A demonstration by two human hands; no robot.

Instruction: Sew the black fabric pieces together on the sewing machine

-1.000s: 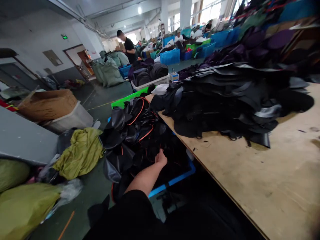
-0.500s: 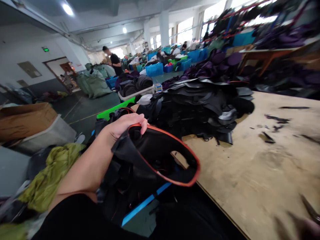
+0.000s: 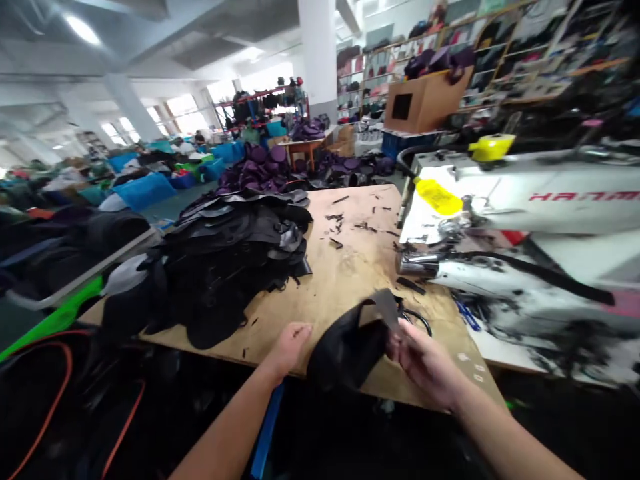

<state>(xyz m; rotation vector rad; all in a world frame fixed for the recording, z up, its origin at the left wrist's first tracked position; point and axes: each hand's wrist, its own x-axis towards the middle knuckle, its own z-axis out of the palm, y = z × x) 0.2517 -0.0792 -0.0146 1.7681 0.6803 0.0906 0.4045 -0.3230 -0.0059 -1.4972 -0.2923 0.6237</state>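
Observation:
Over the near edge of the plywood table, both my hands hold one black fabric piece. My left hand is closed on its left edge. My right hand grips its right side, fingers curled around the cloth. Dark scissor loops show just behind my right hand; I cannot tell whether the hand holds them. A big heap of black cut pieces lies on the table to the left.
A white sewing machine with a yellow part stands at the right. Black pieces with orange piping fill a bin at lower left. Purple pieces, blue bins, shelves and a cardboard box lie beyond.
My view has swung right from the bin to the table and sewing machine. My left hand lifted an orange-trimmed piece, and now both hands hold a black piece over the table edge.

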